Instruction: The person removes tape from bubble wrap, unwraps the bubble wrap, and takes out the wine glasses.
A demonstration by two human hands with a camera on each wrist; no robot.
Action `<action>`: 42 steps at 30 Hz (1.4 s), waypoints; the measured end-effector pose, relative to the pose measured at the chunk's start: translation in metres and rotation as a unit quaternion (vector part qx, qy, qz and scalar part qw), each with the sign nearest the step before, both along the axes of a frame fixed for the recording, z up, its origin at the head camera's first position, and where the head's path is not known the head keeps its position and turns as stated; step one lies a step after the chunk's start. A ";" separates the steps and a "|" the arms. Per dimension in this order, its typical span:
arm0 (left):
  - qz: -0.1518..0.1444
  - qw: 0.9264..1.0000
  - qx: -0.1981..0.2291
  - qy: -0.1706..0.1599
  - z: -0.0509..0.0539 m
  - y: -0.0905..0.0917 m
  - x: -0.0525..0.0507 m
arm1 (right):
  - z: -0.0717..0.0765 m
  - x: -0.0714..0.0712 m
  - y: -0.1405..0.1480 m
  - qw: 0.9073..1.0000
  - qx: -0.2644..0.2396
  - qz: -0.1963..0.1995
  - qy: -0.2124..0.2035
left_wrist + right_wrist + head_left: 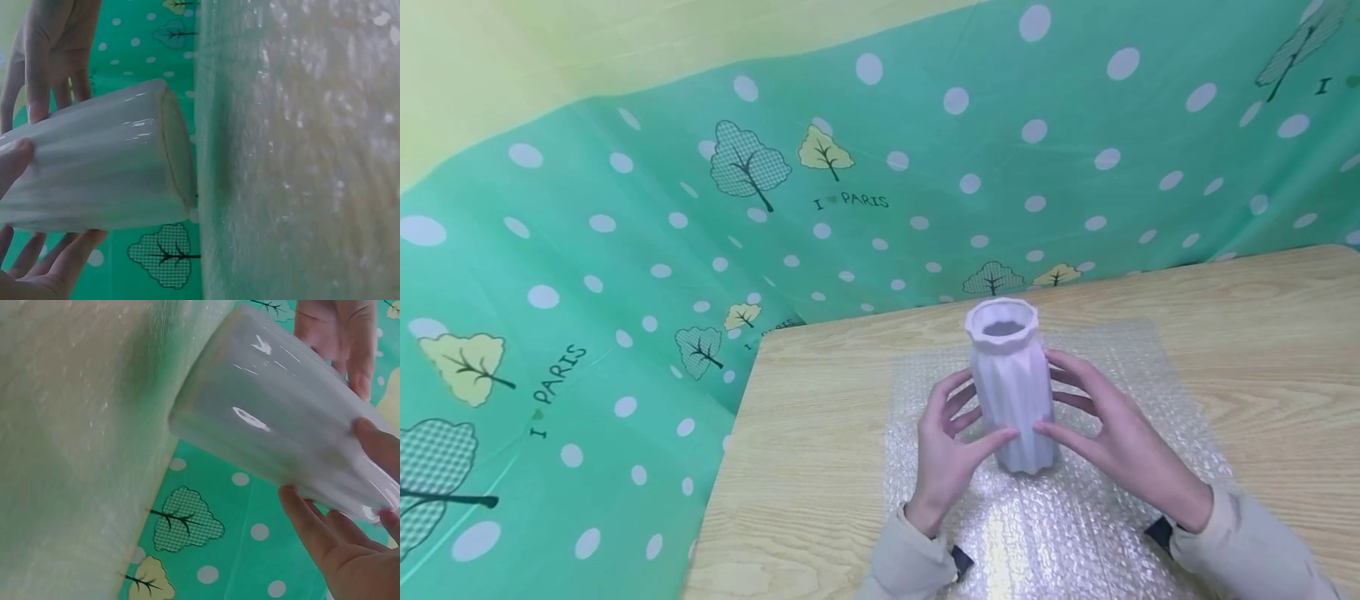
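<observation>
A white vase (pixel 1015 392) with a scalloped rim and fluted sides stands nearly upright between my two hands, mouth up. My left hand (pixel 951 454) holds its left side, thumb at the front and fingers round the side. Opposite it, my right hand (pixel 1108 421) grips the right side in the same way. In the left wrist view the underside of the vase (pixel 178 150) shows, raised a little off the bubble wrap (pixel 300 156). The right wrist view also shows the glossy wall of the vase (pixel 262 406) with both hands on it.
A sheet of bubble wrap (pixel 1097 533) lies on the wood-grain table (pixel 805 450) beneath the vase. Behind and to the left hangs a green curtain (pixel 647 267) with white dots and printed trees. Dark straps show near both cuffs.
</observation>
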State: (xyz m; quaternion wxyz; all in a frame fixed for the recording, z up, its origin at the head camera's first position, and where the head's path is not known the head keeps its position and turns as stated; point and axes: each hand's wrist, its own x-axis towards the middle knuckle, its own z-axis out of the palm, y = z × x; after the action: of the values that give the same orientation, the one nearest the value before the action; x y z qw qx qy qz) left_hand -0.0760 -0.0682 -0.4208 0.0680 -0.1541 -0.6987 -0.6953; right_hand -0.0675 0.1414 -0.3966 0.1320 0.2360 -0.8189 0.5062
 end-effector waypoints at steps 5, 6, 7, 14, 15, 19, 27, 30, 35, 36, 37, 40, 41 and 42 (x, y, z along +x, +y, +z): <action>-0.003 0.999 -0.024 0.047 -0.003 0.000 -0.001 | 0.001 0.001 -0.001 1.000 0.016 -0.003 0.018; -0.003 0.998 -0.027 0.053 -0.003 0.000 -0.001 | 0.001 0.001 -0.001 1.000 0.017 -0.002 0.021; -0.004 0.998 -0.029 0.057 -0.003 0.000 -0.001 | 0.001 0.001 -0.001 1.000 0.018 -0.003 0.025; -0.008 0.997 -0.032 0.063 -0.005 0.003 -0.004 | 0.001 -0.001 0.001 0.998 0.042 -0.008 0.044; -0.007 0.997 -0.036 0.065 -0.006 0.003 -0.005 | 0.001 -0.001 0.002 0.998 0.044 -0.009 0.044; -0.005 0.996 -0.041 0.073 -0.007 0.004 -0.006 | 0.000 -0.002 0.003 0.998 0.046 -0.009 0.047; 0.002 0.996 -0.043 0.083 -0.011 0.005 -0.007 | -0.004 -0.005 0.004 0.998 0.036 0.009 0.059; 0.001 0.996 -0.042 0.080 -0.011 0.005 -0.007 | -0.006 -0.007 0.005 0.997 0.034 0.019 0.061; -0.001 0.996 -0.048 0.078 -0.012 0.005 -0.008 | -0.008 -0.010 0.006 0.997 0.034 0.028 0.064; 0.000 0.996 -0.051 0.079 -0.012 0.005 -0.008 | -0.009 -0.010 0.006 0.997 0.033 0.029 0.063; 0.003 0.995 -0.055 0.082 -0.013 0.004 -0.008 | -0.010 -0.010 0.006 0.997 0.033 0.030 0.063; 0.008 0.994 -0.064 0.089 -0.014 0.004 -0.008 | -0.011 -0.011 0.006 0.997 0.035 0.031 0.064; 0.008 0.994 -0.065 0.089 -0.015 0.003 -0.008 | -0.012 -0.011 0.006 0.997 0.035 0.032 0.064; 0.007 0.994 -0.064 0.088 -0.015 0.003 -0.008 | -0.012 -0.011 0.006 0.997 0.036 0.031 0.066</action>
State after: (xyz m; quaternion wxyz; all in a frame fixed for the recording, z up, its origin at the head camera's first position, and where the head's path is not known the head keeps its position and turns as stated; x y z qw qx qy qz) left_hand -0.0838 -0.0648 -0.4356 0.1242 -0.2138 -0.7338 -0.6328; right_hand -0.0782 0.1474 -0.4088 0.1612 0.2987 -0.8187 0.4632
